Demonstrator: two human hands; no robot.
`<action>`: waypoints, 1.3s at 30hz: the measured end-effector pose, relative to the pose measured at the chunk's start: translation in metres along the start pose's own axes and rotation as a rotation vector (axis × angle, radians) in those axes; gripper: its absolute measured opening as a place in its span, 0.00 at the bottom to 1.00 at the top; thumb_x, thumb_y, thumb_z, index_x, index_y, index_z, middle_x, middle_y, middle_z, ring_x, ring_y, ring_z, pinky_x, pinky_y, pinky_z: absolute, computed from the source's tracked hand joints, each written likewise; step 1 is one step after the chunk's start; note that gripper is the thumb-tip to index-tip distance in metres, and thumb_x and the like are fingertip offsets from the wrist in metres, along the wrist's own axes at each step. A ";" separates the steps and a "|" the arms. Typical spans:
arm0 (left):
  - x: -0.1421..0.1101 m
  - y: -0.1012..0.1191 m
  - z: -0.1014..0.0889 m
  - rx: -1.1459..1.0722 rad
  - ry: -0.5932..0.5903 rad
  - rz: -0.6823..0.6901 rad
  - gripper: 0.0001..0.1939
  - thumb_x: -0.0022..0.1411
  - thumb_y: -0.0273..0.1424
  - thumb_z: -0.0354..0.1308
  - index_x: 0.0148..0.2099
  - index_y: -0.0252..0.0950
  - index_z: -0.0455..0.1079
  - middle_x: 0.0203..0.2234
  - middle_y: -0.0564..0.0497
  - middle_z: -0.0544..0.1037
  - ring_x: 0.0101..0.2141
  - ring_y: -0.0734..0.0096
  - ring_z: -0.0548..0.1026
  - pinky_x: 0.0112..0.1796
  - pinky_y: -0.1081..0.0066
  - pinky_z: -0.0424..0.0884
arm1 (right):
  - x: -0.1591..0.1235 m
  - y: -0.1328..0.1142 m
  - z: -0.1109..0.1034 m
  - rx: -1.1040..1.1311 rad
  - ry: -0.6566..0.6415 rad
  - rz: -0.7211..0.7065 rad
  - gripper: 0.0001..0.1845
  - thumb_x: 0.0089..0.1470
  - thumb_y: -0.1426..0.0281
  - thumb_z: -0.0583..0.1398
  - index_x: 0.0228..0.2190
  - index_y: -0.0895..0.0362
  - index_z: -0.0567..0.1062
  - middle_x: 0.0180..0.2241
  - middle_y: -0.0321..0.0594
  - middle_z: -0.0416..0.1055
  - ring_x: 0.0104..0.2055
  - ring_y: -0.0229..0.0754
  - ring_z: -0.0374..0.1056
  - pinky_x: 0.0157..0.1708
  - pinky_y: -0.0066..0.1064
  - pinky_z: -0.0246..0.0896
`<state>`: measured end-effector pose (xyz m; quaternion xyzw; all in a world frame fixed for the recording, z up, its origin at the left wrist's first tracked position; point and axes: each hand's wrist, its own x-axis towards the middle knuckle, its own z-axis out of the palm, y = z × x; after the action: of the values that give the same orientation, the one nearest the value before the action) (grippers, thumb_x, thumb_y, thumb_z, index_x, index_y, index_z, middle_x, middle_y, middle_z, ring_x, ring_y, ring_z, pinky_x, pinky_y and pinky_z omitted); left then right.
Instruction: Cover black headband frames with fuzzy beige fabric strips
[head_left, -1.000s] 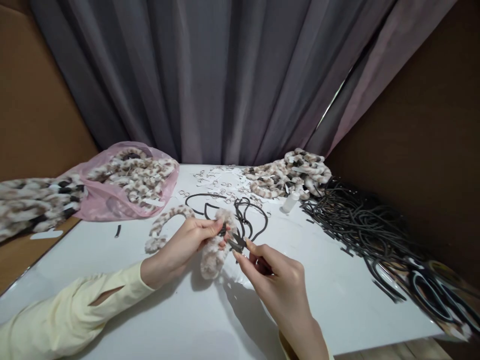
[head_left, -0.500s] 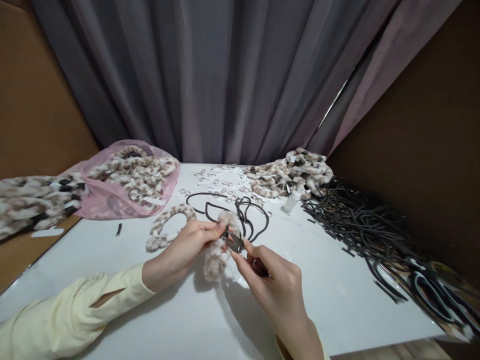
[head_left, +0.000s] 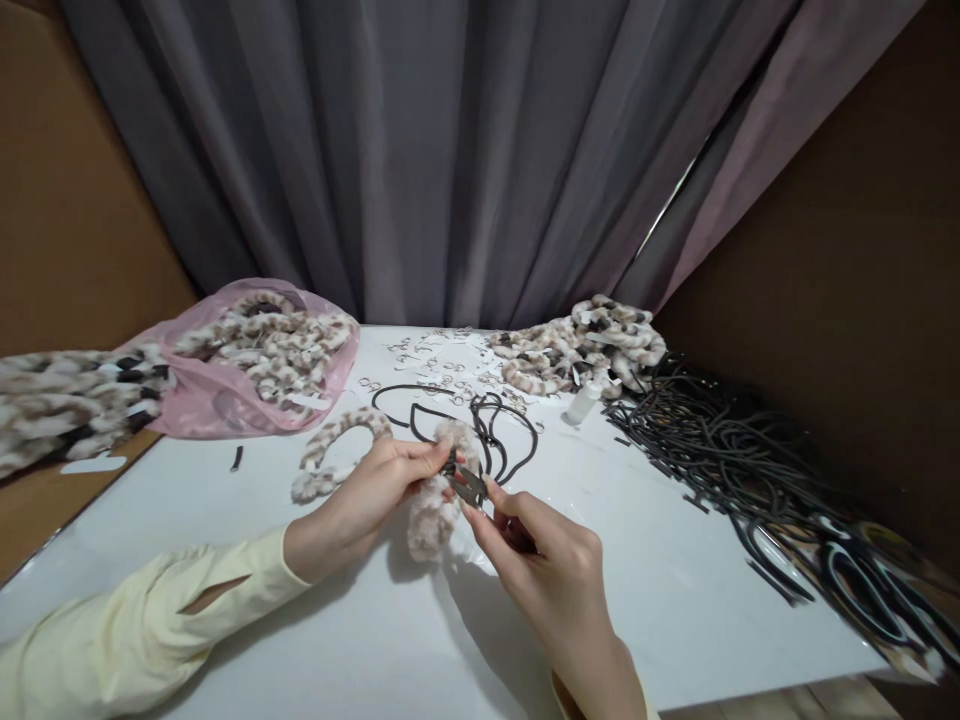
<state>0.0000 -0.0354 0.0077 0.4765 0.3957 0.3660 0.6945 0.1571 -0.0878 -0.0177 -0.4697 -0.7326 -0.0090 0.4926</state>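
Fluffy, spotted plush strap hangs from my left hand, whose thumb and fingers are closed on it near a dark ribbed part. My right hand is closed on dark metal pliers, with their jaws pointing at that dark part. Whether the jaws touch it I cannot tell. Just behind my hands lie loops of black cord. Another spotted plush strap, bent in a curve, rests on the table beyond my left wrist.
A pink bag full of plush straps stands at the back left. Metal rings are scattered at the back, near a plush pile and a small translucent bottle. Black cords heap along the right side of the white table.
The pliers' jaws have drawn slightly away from the dark ribbed part, so more of it shows. Both hands otherwise stay nearly in place.
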 end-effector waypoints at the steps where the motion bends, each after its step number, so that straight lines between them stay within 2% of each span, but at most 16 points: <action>1: 0.000 0.000 0.000 0.000 -0.005 0.002 0.19 0.55 0.43 0.59 0.32 0.29 0.78 0.26 0.45 0.79 0.28 0.67 0.73 0.35 0.72 0.67 | 0.000 0.000 0.000 0.006 0.000 0.004 0.16 0.54 0.73 0.59 0.18 0.57 0.60 0.15 0.28 0.56 0.16 0.28 0.51 0.17 0.21 0.49; 9: 0.001 -0.010 0.003 -0.074 0.121 0.061 0.15 0.49 0.41 0.64 0.29 0.31 0.77 0.24 0.49 0.78 0.28 0.69 0.72 0.35 0.72 0.66 | 0.002 -0.006 0.009 0.030 0.033 0.097 0.15 0.54 0.71 0.58 0.18 0.57 0.62 0.15 0.28 0.56 0.16 0.29 0.49 0.16 0.21 0.48; 13: 0.001 -0.018 0.006 -0.074 0.209 0.117 0.16 0.49 0.42 0.64 0.27 0.31 0.75 0.22 0.50 0.76 0.27 0.70 0.70 0.32 0.74 0.65 | -0.001 -0.008 0.017 0.012 0.061 0.126 0.15 0.55 0.71 0.57 0.19 0.57 0.62 0.16 0.29 0.57 0.16 0.29 0.51 0.17 0.21 0.50; 17: 0.002 -0.020 0.006 -0.072 0.236 0.150 0.17 0.49 0.42 0.64 0.27 0.31 0.75 0.22 0.51 0.75 0.27 0.71 0.69 0.31 0.75 0.64 | -0.003 -0.009 0.024 -0.001 0.077 0.133 0.12 0.55 0.72 0.57 0.21 0.57 0.63 0.17 0.29 0.59 0.17 0.30 0.54 0.18 0.22 0.51; 21: 0.003 -0.014 0.004 -0.104 0.211 0.127 0.15 0.48 0.40 0.65 0.25 0.31 0.74 0.20 0.52 0.74 0.26 0.74 0.68 0.29 0.77 0.64 | -0.001 -0.008 0.027 0.007 0.110 0.109 0.10 0.55 0.72 0.57 0.23 0.58 0.66 0.17 0.31 0.60 0.17 0.30 0.53 0.17 0.22 0.51; 25: 0.004 -0.008 0.003 -0.142 0.153 0.076 0.15 0.48 0.40 0.66 0.25 0.31 0.73 0.20 0.52 0.74 0.24 0.75 0.68 0.28 0.77 0.64 | 0.002 -0.006 0.024 0.067 0.115 0.160 0.14 0.53 0.70 0.58 0.18 0.58 0.64 0.15 0.29 0.56 0.16 0.29 0.50 0.15 0.21 0.48; 31: 0.007 -0.008 -0.001 -0.136 0.196 0.056 0.14 0.48 0.39 0.65 0.27 0.31 0.73 0.24 0.51 0.75 0.26 0.73 0.70 0.31 0.75 0.66 | 0.004 -0.002 0.018 0.118 0.087 0.231 0.15 0.51 0.69 0.59 0.16 0.58 0.63 0.14 0.28 0.53 0.16 0.28 0.47 0.15 0.20 0.47; 39: 0.006 -0.009 -0.001 -0.117 0.141 0.052 0.14 0.50 0.39 0.64 0.29 0.32 0.75 0.25 0.50 0.77 0.29 0.72 0.71 0.34 0.76 0.66 | 0.003 0.000 0.021 0.164 0.056 0.262 0.15 0.50 0.69 0.60 0.17 0.59 0.64 0.15 0.28 0.52 0.17 0.28 0.45 0.15 0.20 0.47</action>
<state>0.0029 -0.0322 -0.0021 0.4181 0.4092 0.4391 0.6819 0.1420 -0.0760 -0.0261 -0.5191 -0.6493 0.1020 0.5464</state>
